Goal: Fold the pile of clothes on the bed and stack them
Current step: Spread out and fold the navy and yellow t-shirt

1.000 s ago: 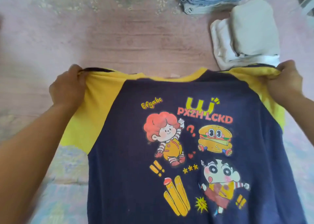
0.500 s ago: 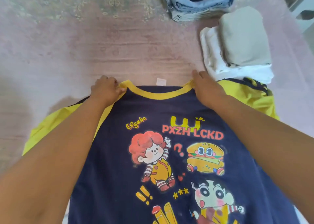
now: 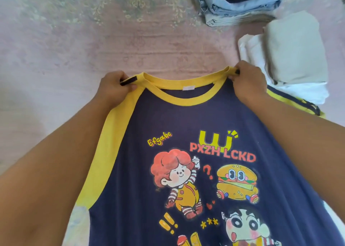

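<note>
Left hand point(image 3: 113, 89): fingers curled tight, pinching the T-shirt point(image 3: 186, 126) at the shoulder seam just outside the collar; a dark strip of fabric shows between thumb and fingers.
Left sleeve point(image 3: 104, 152): yellow, hanging slack below and inward of the left fingers; it looks limp and should drop wherever the shoulder is led.
T-shirt: navy body with the print facing up, stretched between the two sets of fingers and draped down toward the person over the pink bed cover point(image 3: 74, 50); the lower hem is out of view.
Handling: thin, soft knit, light in the hand, no stiffness of its own; it will likely sag and crease unless held at two points. The printed patch may be slightly tackier than the plain cloth.
Collar point(image 3: 177, 85): yellow ribbed band, arcing between the fingers; firmer than the body, so the seams beside it are the sound places to take hold.
Right hand point(image 3: 248, 83): fingers closed, pinching the matching shoulder point beside the collar.
Right sleeve point(image 3: 291, 102): yellow with navy stripes, trailing outward beyond the right fingers.
Folded stacks: a cream and white pile point(image 3: 291, 50) just past the right fingers, a denim pile point(image 3: 239, 7) farther off.
</note>
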`<action>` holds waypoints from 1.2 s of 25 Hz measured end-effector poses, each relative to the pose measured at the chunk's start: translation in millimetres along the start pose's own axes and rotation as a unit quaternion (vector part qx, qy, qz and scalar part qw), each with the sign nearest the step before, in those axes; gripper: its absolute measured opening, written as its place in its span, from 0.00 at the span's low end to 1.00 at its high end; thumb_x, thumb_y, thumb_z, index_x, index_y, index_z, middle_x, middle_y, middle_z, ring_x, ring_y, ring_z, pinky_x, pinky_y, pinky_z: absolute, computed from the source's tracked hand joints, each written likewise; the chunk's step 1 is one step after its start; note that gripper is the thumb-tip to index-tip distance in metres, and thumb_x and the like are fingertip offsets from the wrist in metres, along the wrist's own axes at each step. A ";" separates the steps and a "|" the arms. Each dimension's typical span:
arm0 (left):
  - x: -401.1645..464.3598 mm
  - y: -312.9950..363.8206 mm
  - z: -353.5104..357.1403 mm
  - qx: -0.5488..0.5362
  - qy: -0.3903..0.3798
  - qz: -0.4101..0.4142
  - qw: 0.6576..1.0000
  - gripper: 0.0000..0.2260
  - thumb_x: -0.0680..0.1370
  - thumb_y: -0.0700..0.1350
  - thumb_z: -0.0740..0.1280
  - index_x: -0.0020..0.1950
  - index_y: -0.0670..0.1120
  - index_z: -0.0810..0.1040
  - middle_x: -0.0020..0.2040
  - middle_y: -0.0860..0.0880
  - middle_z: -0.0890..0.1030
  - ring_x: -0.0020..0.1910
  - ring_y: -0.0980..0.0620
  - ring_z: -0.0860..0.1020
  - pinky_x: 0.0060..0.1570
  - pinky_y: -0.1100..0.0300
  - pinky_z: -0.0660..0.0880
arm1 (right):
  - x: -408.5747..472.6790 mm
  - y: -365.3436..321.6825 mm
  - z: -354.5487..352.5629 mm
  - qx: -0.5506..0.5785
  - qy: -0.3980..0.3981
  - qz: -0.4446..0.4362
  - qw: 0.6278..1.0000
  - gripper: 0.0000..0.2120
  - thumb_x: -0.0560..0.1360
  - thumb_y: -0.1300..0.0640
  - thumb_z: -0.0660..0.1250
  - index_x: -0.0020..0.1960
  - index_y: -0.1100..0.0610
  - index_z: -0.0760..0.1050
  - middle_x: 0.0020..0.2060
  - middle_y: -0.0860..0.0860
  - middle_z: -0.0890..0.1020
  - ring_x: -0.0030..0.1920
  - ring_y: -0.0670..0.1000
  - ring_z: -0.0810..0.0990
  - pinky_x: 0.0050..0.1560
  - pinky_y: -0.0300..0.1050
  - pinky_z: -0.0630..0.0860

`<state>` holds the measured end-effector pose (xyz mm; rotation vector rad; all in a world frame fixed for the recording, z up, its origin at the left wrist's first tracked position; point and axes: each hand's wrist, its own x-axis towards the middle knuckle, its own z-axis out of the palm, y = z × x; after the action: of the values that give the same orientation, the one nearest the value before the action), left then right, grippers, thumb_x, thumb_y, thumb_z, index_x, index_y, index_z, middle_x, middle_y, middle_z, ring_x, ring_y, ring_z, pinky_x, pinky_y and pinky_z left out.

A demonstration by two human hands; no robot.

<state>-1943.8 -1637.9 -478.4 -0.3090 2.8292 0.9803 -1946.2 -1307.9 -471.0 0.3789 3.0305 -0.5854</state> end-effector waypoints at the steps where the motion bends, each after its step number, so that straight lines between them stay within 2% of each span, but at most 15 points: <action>1: 9.2 -1.0 0.4 0.021 0.021 0.009 1.000 0.07 0.74 0.44 0.71 0.45 0.42 0.76 0.39 0.47 0.74 0.42 0.47 0.71 0.32 0.58 0.62 | 7.9 -3.2 5.8 0.023 0.011 0.005 1.000 0.08 0.78 0.60 0.62 0.54 0.63 0.72 0.52 0.63 0.78 0.52 0.63 0.76 0.44 0.48 0.69; 4: 19.7 -13.8 21.5 0.171 0.052 0.052 0.983 0.10 0.78 0.43 0.65 0.53 0.36 0.75 0.52 0.37 0.77 0.53 0.39 0.73 0.45 0.51 0.66 | 19.9 -13.4 30.4 0.008 0.015 -0.002 1.000 0.12 0.78 0.62 0.61 0.60 0.66 0.69 0.60 0.64 0.73 0.57 0.63 0.74 0.47 0.50 0.67; 7: 7.4 -29.1 53.6 0.303 0.044 0.067 0.950 0.15 0.83 0.44 0.52 0.62 0.34 0.67 0.60 0.34 0.71 0.59 0.38 0.69 0.52 0.45 0.64 | 4.1 -17.5 54.6 -0.020 0.023 -0.016 0.999 0.23 0.80 0.62 0.58 0.72 0.67 0.56 0.71 0.63 0.59 0.67 0.63 0.66 0.63 0.55 0.66; 10: -1.7 -17.4 61.9 0.343 0.135 0.077 0.926 0.20 0.80 0.39 0.51 0.73 0.40 0.60 0.68 0.35 0.67 0.64 0.36 0.68 0.56 0.43 0.65 | -44.5 -15.7 73.2 -0.121 0.008 -0.081 0.989 0.29 0.81 0.49 0.53 0.77 0.59 0.48 0.76 0.60 0.48 0.75 0.64 0.50 0.71 0.65 0.51; 12: -24.4 -2.8 75.9 0.328 0.163 0.150 0.918 0.25 0.79 0.46 0.53 0.77 0.48 0.56 0.75 0.39 0.60 0.71 0.33 0.62 0.64 0.35 0.59 | -72.0 -12.8 81.8 -0.163 -0.040 -0.106 0.980 0.31 0.79 0.40 0.46 0.78 0.51 0.46 0.77 0.54 0.46 0.76 0.63 0.43 0.68 0.71 0.43; 14: -61.8 3.6 104.7 0.335 0.066 0.220 0.914 0.27 0.79 0.61 0.48 0.77 0.55 0.54 0.77 0.44 0.52 0.75 0.34 0.53 0.63 0.26 0.46 | -81.3 -3.2 88.8 -0.194 -0.086 -0.097 0.972 0.32 0.75 0.33 0.37 0.76 0.42 0.39 0.77 0.50 0.43 0.75 0.62 0.38 0.65 0.75 0.38; 15: -74.7 2.4 114.8 0.336 0.017 0.216 0.917 0.29 0.77 0.66 0.45 0.77 0.58 0.53 0.78 0.47 0.50 0.75 0.36 0.49 0.62 0.24 0.43 | -79.6 1.3 92.3 -0.203 -0.093 -0.088 0.971 0.31 0.74 0.32 0.35 0.75 0.39 0.35 0.77 0.48 0.41 0.75 0.61 0.36 0.64 0.76 0.36; 18: -67.8 -9.0 123.4 0.340 -0.020 0.178 0.923 0.31 0.75 0.69 0.44 0.76 0.61 0.50 0.78 0.50 0.48 0.76 0.39 0.45 0.61 0.24 0.40 | -67.0 3.3 101.8 -0.213 -0.106 -0.081 0.968 0.31 0.73 0.31 0.33 0.72 0.37 0.30 0.76 0.46 0.38 0.75 0.60 0.33 0.62 0.76 0.32; 20: -59.2 -4.8 122.0 0.357 -0.039 0.154 0.921 0.31 0.74 0.70 0.41 0.76 0.62 0.43 0.78 0.51 0.43 0.76 0.40 0.41 0.62 0.25 0.38 | -62.8 0.9 97.5 -0.206 -0.138 -0.079 0.965 0.31 0.72 0.30 0.31 0.72 0.38 0.28 0.76 0.47 0.35 0.74 0.59 0.31 0.63 0.74 0.31; 22: -76.5 4.4 118.5 0.355 -0.046 0.129 0.925 0.31 0.75 0.68 0.39 0.75 0.59 0.36 0.78 0.49 0.39 0.76 0.40 0.39 0.63 0.27 0.36 | -79.7 3.8 81.4 -0.196 -0.144 -0.095 0.965 0.33 0.72 0.32 0.31 0.73 0.42 0.29 0.76 0.49 0.34 0.75 0.56 0.32 0.66 0.71 0.34; 23: -98.3 9.0 119.4 0.348 -0.039 0.137 0.926 0.31 0.76 0.67 0.41 0.76 0.57 0.37 0.78 0.47 0.41 0.76 0.40 0.41 0.64 0.28 0.37 | -98.6 8.5 72.4 -0.192 -0.135 -0.119 0.965 0.33 0.73 0.33 0.31 0.74 0.44 0.31 0.76 0.51 0.36 0.76 0.55 0.35 0.68 0.70 0.36; 25: -172.3 11.5 122.4 0.322 -0.026 0.197 0.926 0.31 0.77 0.65 0.47 0.77 0.53 0.50 0.78 0.44 0.51 0.76 0.38 0.51 0.66 0.28 0.44 | -163.5 25.9 54.8 -0.187 -0.133 -0.186 0.955 0.32 0.76 0.35 0.35 0.77 0.48 0.43 0.77 0.54 0.47 0.77 0.56 0.47 0.70 0.68 0.46; 27: -265.6 -4.9 132.5 0.296 -0.045 0.253 0.920 0.30 0.77 0.64 0.53 0.76 0.50 0.61 0.76 0.44 0.58 0.74 0.39 0.58 0.66 0.27 0.52 | -243.1 55.9 46.8 -0.198 -0.136 -0.215 0.947 0.32 0.80 0.39 0.35 0.75 0.53 0.58 0.74 0.57 0.61 0.73 0.59 0.62 0.67 0.67 0.60; 28: -313.8 -15.8 134.6 0.287 -0.054 0.262 0.920 0.30 0.77 0.63 0.55 0.75 0.49 0.62 0.76 0.44 0.58 0.74 0.40 0.58 0.65 0.28 0.54 | -283.2 73.5 42.5 -0.204 -0.137 -0.207 0.947 0.32 0.80 0.41 0.33 0.75 0.53 0.60 0.73 0.58 0.64 0.71 0.59 0.65 0.67 0.66 0.63; 30: -392.1 -39.0 134.1 0.288 -0.080 0.248 0.921 0.30 0.77 0.61 0.55 0.76 0.48 0.61 0.77 0.44 0.58 0.75 0.42 0.58 0.66 0.31 0.56 | -350.0 103.6 33.4 -0.206 -0.151 -0.172 0.951 0.30 0.81 0.42 0.33 0.75 0.53 0.57 0.72 0.58 0.65 0.71 0.58 0.66 0.69 0.62 0.59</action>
<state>-1546.5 -1525.6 -531.8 0.5456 2.9172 0.1591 -1582.0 -1308.0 -512.7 -0.2396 2.8195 0.0001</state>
